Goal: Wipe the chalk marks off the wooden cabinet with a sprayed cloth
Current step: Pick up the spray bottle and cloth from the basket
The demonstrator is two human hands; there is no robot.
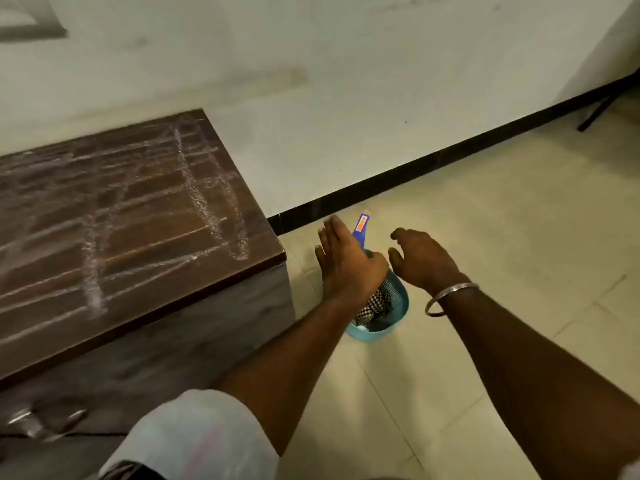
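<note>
Head view: a person reaches both arms down toward a small blue basket that stands on the tiled floor, just beside the corner of the wooden cabinet. White chalk marks, long strokes crossed by loops, cover most of the dark cabinet top, and no part of it looks wiped.

A black-and-white checked cloth lies bunched inside the basket. A blue spray bottle rises from its far side, partly hidden behind the left hand.

That hand hangs over the basket with its fingers held out straight, its grip wide and holding nothing. Whether it touches the bottle cannot be told from this angle. The right hand, a metal bangle on its wrist, hovers just beside it above the basket's rim. Its fingers are loosely curled, and its grip is likewise empty.

A pale wall with a dark skirting strip runs behind.

By the look of things the job is at its very start. The cloth and bottle are not yet picked up. Spraying the cloth and rubbing away every chalk line on the cabinet top are all left to do.
</note>
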